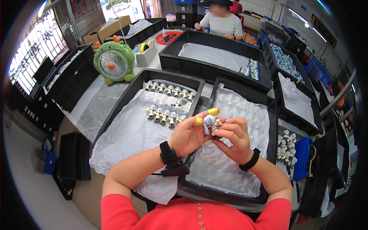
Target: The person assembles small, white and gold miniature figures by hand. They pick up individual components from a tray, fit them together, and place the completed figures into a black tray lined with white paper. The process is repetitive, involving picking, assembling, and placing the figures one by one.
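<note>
Above the gap between two black trays, both my hands meet at a small figurine [209, 123] with pale lilac-white hair, a whitish body and a dark base. My left hand [188, 135], with yellow covers on two fingertips, closes about its head side. The fingers of my right hand [234, 138] pinch its body and base from the right. Similar figurines [163, 115] stand in rows on white paper in the left tray [117, 104]. Beneath my right hand, the right tray [273, 132] has thin white sheeting over pale, blurred shapes.
A green fan [114, 63] stands behind the left tray. Beyond are a tape dispenser [146, 55], a red dish [168, 37] and a long black tray [214, 38] holding more figurines. More figurines [286, 147] and a blue bin [303, 157] lie right. A person [222, 23] sits across.
</note>
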The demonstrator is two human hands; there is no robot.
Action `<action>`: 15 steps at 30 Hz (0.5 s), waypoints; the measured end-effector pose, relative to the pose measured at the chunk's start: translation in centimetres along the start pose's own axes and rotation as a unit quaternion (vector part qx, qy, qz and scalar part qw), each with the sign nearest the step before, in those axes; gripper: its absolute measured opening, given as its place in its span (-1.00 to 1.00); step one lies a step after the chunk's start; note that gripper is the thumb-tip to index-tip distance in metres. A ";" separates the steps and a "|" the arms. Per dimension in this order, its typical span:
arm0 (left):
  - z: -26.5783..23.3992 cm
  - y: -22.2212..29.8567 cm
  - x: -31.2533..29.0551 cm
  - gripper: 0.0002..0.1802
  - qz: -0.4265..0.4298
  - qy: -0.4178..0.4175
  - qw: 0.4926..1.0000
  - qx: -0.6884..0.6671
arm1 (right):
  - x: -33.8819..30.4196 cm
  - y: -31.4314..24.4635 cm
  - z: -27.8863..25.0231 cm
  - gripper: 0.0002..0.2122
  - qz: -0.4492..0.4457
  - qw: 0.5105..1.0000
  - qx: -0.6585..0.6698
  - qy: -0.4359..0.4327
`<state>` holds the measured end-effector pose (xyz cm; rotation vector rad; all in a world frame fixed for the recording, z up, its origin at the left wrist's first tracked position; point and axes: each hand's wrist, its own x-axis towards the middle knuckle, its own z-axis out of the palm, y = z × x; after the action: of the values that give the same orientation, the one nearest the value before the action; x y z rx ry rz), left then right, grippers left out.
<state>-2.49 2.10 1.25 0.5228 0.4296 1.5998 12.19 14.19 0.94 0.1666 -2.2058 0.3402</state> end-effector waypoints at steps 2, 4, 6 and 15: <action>0.1 0.0 -0.1 -0.41 0.003 -0.001 1.000 0.003 | 0.2 -0.2 0.0 -0.63 0.002 1.000 -0.002 -0.002; 0.2 0.0 -0.1 -0.41 0.004 -0.003 1.000 0.004 | 0.3 -0.3 -0.1 -0.62 0.007 1.000 -0.002 -0.006; -0.1 -0.2 -0.1 -0.42 0.003 -0.011 1.000 0.010 | 0.3 -0.4 -0.1 -0.61 0.014 1.000 0.003 -0.011; 0.3 0.1 -0.2 -0.46 0.013 0.085 0.981 0.174 | -0.4 0.2 -0.5 -0.73 0.436 0.756 0.485 0.046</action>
<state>-2.38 1.93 1.54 0.6595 0.8450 1.6082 12.71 14.51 0.90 -0.3495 -1.6450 1.9508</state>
